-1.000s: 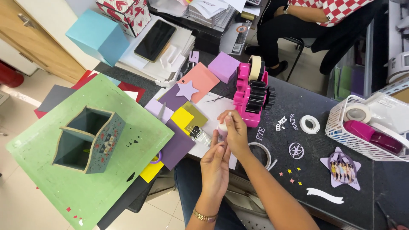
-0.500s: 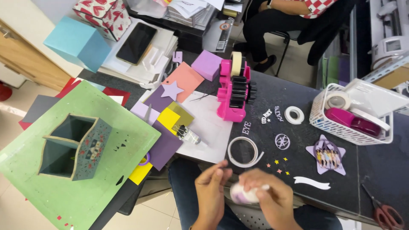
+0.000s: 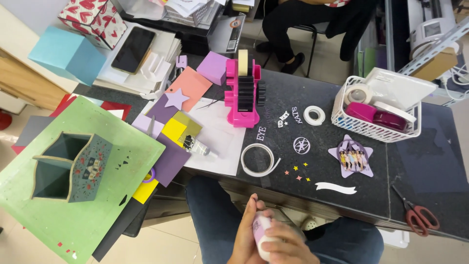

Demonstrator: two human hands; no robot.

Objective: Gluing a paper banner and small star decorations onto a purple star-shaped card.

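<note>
Small white-and-lilac cylinder (image 3: 261, 234), probably a glue stick or small tube, is held low over the lap, below the near table edge (image 3: 273, 188). Left hand (image 3: 245, 234) is wrapped around its side; right hand (image 3: 288, 247) is closed over the lower end. Both are grasping it; whether a cap is on cannot be told.

Handling, judged: light, rigid plastic, smooth and a bit slippery, not fragile. Best gripped around the barrel, with the end left free.

Room: lap space is tight between the knees and the table edge; more room is found up and forward. Straight ahead of the hands, a loose white ring strip (image 3: 259, 159) lies on the black tabletop, with small paper cut-outs to its right and a lilac star card (image 3: 351, 156) further right. Pink tape dispenser (image 3: 243, 90) stands beyond the ring. White basket (image 3: 342, 115) sits far right-forward, red scissors (image 3: 415, 215) at the right near edge. Green board (image 3: 97, 176) with a painted wooden box (image 3: 68, 168) overhangs to the left.
</note>
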